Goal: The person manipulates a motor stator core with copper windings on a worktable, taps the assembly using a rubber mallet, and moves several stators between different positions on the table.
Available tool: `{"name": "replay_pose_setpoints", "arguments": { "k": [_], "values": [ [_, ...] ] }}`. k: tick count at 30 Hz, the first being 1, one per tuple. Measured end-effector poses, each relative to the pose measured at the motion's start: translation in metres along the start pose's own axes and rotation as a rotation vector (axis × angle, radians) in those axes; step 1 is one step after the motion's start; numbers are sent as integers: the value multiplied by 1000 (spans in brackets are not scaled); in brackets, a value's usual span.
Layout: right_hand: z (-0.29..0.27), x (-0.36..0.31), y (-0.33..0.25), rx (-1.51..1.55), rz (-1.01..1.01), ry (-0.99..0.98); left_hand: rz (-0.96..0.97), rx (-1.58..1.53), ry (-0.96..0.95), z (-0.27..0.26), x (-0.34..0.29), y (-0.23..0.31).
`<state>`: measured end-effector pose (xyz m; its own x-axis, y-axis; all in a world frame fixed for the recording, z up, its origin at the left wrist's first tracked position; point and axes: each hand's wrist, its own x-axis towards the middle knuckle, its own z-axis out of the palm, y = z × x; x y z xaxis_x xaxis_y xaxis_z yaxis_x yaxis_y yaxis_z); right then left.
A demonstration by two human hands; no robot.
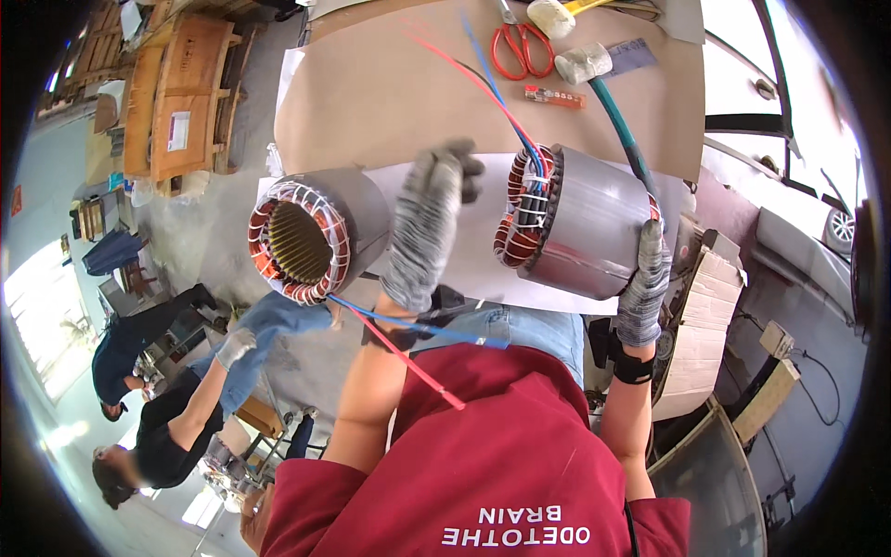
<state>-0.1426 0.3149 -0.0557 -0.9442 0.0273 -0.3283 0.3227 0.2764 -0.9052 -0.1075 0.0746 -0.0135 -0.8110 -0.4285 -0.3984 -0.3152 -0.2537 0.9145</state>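
Observation:
Two grey metal motor stators lie on their sides at the table's near edge. The left stator (367,209) shows a slotted bore ringed by copper windings laced with white cord; blue and red leads trail from it toward me. Red, blue and black leads rise from the laced windings of the right stator (594,223). My right hand (645,292), in a grey knit glove, grips that stator's right end, fingertips at its rim. My left hand (432,209), gloved too and slightly blurred, hovers between the stators with fingers loosely bent and apart, nothing visible in them.
Brown paper (390,102) covers the table. Toward the back lie red-handled scissors (522,51), a teal-handled mallet (608,97), a yellow-handled mallet (552,17) and an orange-handled tool (555,97). Two people are at the left, one a co-worker (176,436) reaching with a gloved hand. Cardboard (701,325) stands at right.

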Motion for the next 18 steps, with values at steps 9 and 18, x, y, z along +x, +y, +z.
{"name": "replay_pose_setpoints", "arguments": {
  "k": [9,18],
  "values": [
    [-8,-3,14,-95,-82,-24,88,337,-338,15,-31,-29],
    [-8,-19,36,-236,-392,51,-77,250,-469,0,-32,-32]
  ]
}}
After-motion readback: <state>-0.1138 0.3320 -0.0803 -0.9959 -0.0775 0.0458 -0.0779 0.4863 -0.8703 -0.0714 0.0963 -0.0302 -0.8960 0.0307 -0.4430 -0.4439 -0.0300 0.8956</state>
